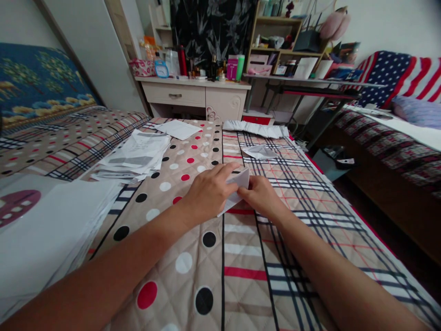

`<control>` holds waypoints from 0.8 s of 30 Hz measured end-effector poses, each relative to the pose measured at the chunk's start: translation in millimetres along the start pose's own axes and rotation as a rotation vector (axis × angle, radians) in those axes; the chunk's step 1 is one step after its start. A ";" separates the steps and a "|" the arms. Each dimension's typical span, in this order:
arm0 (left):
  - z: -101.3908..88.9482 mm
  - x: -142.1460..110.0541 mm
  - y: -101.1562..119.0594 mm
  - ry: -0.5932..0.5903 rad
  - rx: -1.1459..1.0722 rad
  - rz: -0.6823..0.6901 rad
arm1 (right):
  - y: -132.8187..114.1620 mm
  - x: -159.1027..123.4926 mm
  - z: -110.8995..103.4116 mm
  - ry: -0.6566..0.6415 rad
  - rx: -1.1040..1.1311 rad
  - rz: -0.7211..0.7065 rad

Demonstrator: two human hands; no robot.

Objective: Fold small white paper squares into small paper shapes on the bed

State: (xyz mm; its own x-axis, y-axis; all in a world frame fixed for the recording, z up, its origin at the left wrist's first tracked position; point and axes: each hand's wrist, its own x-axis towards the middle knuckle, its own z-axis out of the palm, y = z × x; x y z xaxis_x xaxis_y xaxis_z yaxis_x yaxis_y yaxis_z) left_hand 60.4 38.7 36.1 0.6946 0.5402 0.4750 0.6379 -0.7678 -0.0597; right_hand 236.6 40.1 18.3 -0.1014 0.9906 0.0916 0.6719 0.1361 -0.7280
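Note:
Between my two hands is a small folded piece of white paper (234, 195), held just above the patterned bedspread (193, 257). My left hand (212, 191) grips its left side, with the fingers laid across the paper. On the right side, my right hand (261, 195) pinches the edge between thumb and fingers. Part of the paper is hidden behind the fingers. A little beyond the hands lies another folded white paper piece (260, 152). Farther back rests a long row of folded white papers (255, 128) packed side by side.
To the left lie a stack of printed sheets (132, 154), a flat white sheet (179, 129) and a larger paper pile (69, 216) nearer me. Beyond the bed stand a white dresser (193, 94) and a desk with shelves (282, 50). The bed's right edge drops to the floor.

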 end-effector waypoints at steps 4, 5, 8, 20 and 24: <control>-3.5 0.7 9.7 -0.130 0.079 -0.132 | -8.4 -4.4 1.4 0.010 -0.148 -0.086; -3.7 0.5 11.2 -0.155 0.095 -0.175 | -10.0 -5.5 1.6 0.001 -0.161 -0.103; -4.5 -0.5 13.6 -0.217 0.124 -0.296 | -12.2 -6.9 0.2 -0.024 -0.144 -0.117; -17.3 1.3 -25.8 -0.328 -0.559 -0.119 | -1.5 5.8 -12.6 -0.112 0.539 0.349; -16.0 2.6 -29.9 -0.274 -0.739 -0.026 | -0.6 6.0 -14.1 -0.188 0.649 0.406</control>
State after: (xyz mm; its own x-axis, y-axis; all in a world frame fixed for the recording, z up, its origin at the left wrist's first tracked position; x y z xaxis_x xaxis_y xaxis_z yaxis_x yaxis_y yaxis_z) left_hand 37.7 57.5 53.2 0.8012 0.5528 0.2292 0.3355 -0.7321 0.5929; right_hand 246.0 46.1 28.9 -0.1007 0.9349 -0.3404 0.1264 -0.3273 -0.9364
